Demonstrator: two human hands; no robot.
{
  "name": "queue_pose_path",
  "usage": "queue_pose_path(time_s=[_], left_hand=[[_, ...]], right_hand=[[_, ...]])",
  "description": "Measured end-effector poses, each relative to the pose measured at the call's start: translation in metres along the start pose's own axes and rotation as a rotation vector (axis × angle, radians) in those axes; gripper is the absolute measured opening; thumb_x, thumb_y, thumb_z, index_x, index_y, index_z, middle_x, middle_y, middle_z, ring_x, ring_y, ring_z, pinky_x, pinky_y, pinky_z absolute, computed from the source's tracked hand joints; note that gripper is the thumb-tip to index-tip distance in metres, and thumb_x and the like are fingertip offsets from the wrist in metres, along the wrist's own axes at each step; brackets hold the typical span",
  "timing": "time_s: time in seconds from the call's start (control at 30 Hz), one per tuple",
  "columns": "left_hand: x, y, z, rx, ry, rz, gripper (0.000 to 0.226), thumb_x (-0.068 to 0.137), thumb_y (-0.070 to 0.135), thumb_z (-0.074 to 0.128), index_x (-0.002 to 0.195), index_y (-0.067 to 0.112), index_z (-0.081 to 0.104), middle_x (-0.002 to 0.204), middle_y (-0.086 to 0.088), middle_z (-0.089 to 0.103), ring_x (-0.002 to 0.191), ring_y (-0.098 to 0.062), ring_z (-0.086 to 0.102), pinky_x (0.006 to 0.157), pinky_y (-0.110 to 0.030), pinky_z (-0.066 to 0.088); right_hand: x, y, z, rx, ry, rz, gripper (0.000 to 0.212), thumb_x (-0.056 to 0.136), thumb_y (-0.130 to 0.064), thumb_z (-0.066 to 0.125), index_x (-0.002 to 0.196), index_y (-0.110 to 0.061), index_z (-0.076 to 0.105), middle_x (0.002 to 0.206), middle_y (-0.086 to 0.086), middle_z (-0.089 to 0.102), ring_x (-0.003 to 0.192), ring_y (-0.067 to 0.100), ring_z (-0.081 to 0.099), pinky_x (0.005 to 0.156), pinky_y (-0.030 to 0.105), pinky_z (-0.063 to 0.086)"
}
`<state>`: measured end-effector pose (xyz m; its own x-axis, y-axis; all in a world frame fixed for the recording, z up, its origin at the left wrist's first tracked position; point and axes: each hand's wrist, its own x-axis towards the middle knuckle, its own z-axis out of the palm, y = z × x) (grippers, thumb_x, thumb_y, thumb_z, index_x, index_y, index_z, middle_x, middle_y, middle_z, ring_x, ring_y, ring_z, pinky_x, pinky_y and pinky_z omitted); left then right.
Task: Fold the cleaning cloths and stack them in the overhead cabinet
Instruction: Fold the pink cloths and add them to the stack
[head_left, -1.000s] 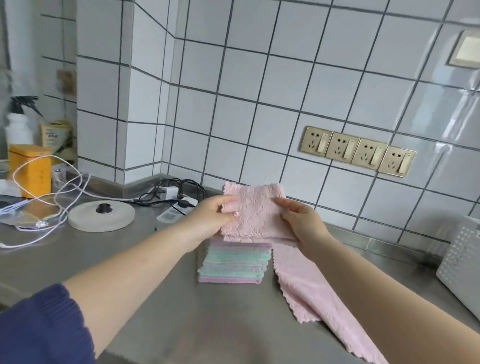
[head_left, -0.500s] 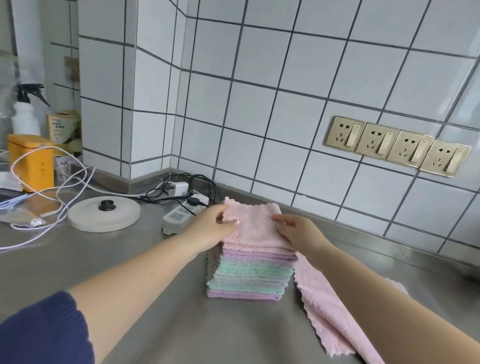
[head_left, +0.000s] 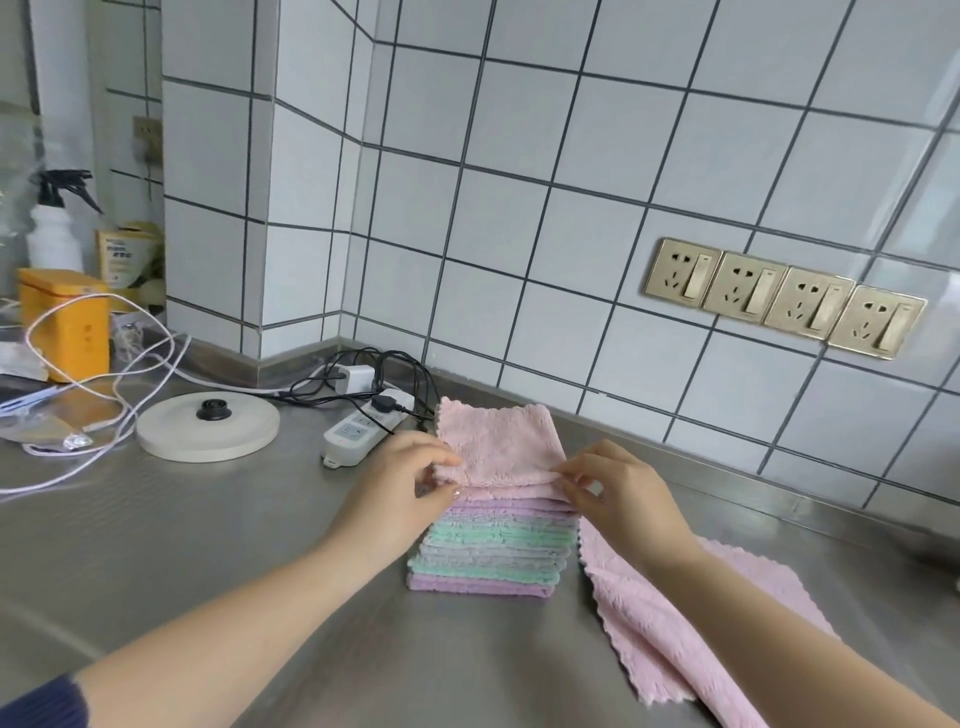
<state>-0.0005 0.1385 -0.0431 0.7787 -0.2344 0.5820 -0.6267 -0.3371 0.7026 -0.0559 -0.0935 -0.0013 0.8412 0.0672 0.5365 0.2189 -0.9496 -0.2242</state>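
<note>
On the steel desk (head_left: 218, 530), near the tiled back wall, a folded pink cloth (head_left: 496, 447) lies flat on top of a stack of folded cloths (head_left: 493, 545) in purple, green and grey. Its folded edge faces the person and its long axis runs from that edge back toward the wall, leaning slightly left. The left hand (head_left: 400, 493) pinches the near left corner of the pink cloth between thumb and fingers; the right hand (head_left: 623, 493) pinches the near right corner the same way. Just to the right of the stack, touching its side, an unfolded pink cloth (head_left: 691, 634) lies spread, its length running diagonally toward the near right. Left of the stack sit a white power strip (head_left: 358, 434) with black cables, and a round white kettle base (head_left: 208, 426).
</note>
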Motion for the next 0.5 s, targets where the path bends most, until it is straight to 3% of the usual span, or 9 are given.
queue_pose_path(time_s=[0.17,0.37,0.43,0.5], left_hand=[[-0.0021,-0.0037,-0.0009,0.086,-0.024,0.048,0.026,0.081,0.0,0.066,0.098,0.018,0.073,0.101,0.021,0.054,0.091,-0.001,0.053,0.078,-0.004,0.04],[-0.0037,-0.0095,0.0024,0.109,-0.065,0.078,0.03,0.086,-0.001,0.059,0.104,0.02,0.072,0.104,0.025,0.053,0.094,0.005,0.053,0.078,-0.002,0.038],[-0.0048,-0.0073,0.0001,0.126,-0.09,0.083,0.023,0.086,0.009,0.061,0.104,0.02,0.073,0.104,0.025,0.054,0.093,0.001,0.055,0.081,-0.003,0.038],[-0.0017,-0.0036,-0.0062,0.178,-0.099,0.093,0.029,0.084,0.039,0.056,0.101,0.023,0.073,0.105,0.023,0.056,0.096,0.0,0.053,0.085,-0.004,0.033]], right_hand=[[-0.0036,0.0002,-0.0037,-0.051,0.03,0.025,0.01,0.088,-0.022,0.062,0.095,-0.023,0.07,0.089,-0.011,0.059,0.077,0.01,0.061,0.07,0.026,0.048],[-0.0078,0.0045,-0.0009,-0.053,0.026,0.049,0.01,0.089,-0.019,0.06,0.094,-0.021,0.067,0.092,-0.01,0.058,0.08,0.013,0.061,0.071,0.027,0.048],[-0.0101,0.0058,-0.0007,-0.058,0.003,0.05,0.01,0.088,-0.021,0.06,0.094,-0.022,0.068,0.094,-0.01,0.058,0.082,0.014,0.061,0.07,0.028,0.049],[-0.0089,0.0054,-0.0042,-0.05,0.022,0.053,0.012,0.089,-0.027,0.059,0.096,-0.024,0.068,0.096,-0.012,0.057,0.086,0.011,0.059,0.07,0.025,0.045]])
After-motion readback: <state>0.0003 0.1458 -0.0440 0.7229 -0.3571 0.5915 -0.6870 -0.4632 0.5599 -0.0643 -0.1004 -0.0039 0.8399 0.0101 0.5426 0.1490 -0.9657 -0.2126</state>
